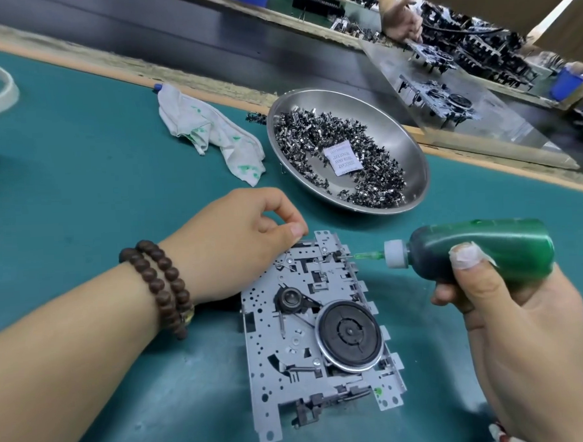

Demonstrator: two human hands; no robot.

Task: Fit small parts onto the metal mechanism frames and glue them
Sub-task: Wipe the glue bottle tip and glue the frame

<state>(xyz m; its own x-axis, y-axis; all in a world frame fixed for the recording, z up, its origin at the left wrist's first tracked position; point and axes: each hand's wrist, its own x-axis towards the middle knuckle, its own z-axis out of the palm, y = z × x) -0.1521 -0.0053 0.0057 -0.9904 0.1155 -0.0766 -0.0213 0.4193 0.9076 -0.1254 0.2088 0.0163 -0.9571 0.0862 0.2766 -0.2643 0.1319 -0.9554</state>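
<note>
matt grey metal frame (309, 324), glossy green plastic bottle (480, 248), shiny steel bowl (411, 147), stained white cloth (211, 130).

Bare mat (88, 170) leftward; steel dish (411, 153) just beyond frame (266, 354)

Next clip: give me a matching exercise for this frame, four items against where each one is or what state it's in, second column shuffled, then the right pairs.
Items
1. glue bottle
2. frame
3. steel bowl
4. rag

Places or states
A. crumpled on the mat, stained green
B. held by the right hand, nozzle at the frame's far edge
C. filled with small dark metal parts and a white sachet
D. flat on the green mat, left hand at its far corner

Pairs: 1-B, 2-D, 3-C, 4-A
</note>
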